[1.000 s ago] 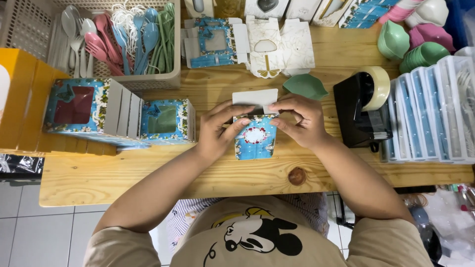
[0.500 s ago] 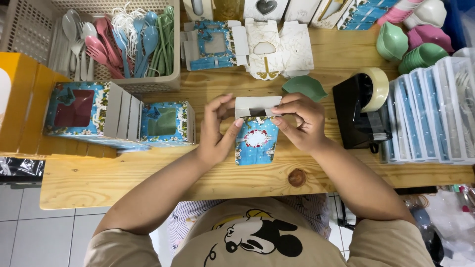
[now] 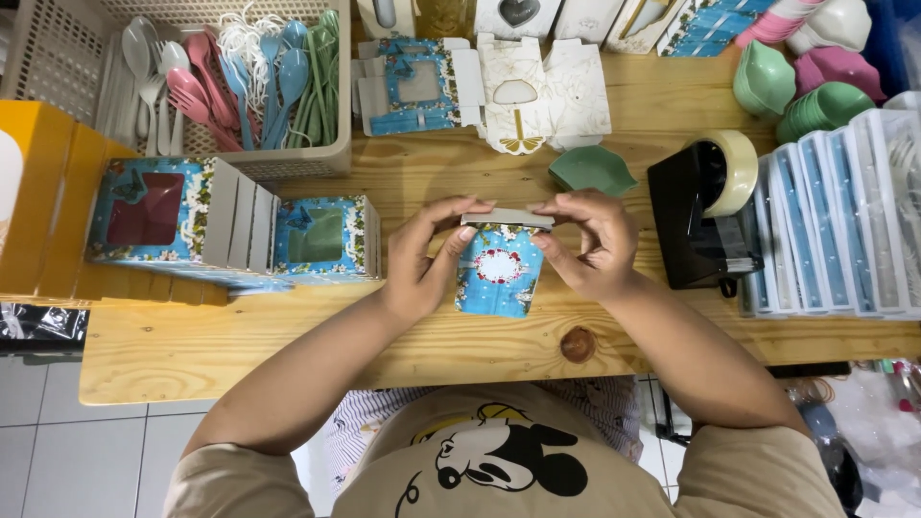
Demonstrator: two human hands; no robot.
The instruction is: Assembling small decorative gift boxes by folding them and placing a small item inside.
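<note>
Box: we saw a small blue cardboard box with a floral print and a white oval label (image 3: 499, 270), held upright just above the pale wooden table (image 3: 288, 336), between both hands and near its front edge.
Flap: its grey top flap (image 3: 507, 219) lay almost flat across the opening, pinched at either end.
Left hand: our left hand (image 3: 419, 257) was closed on the box's left side, thumb along the wall, fingertips on the flap's left end.
Right hand: our right hand (image 3: 590, 240) was closed on the flap's right end and the box's right edge.
Handling: we judged the box light, thin-walled and easy to crush; it seemed best gripped at the corners and fold lines, not mid-panel. The printed surface looked slightly glossy, so perhaps a little slippery.
Left of the hands: finished blue window boxes (image 3: 321, 240) stood in a row just beside the left hand.
Behind: a flat unfolded blue box blank (image 3: 417, 86), a white one (image 3: 537, 91) and a green leaf-shaped dish (image 3: 592, 170) lay further back.
Right: a black tape dispenser with a roll of tape (image 3: 705, 211) stood near the right hand.
Back left: a beige plastic basket of coloured spoons (image 3: 240, 77).
</note>
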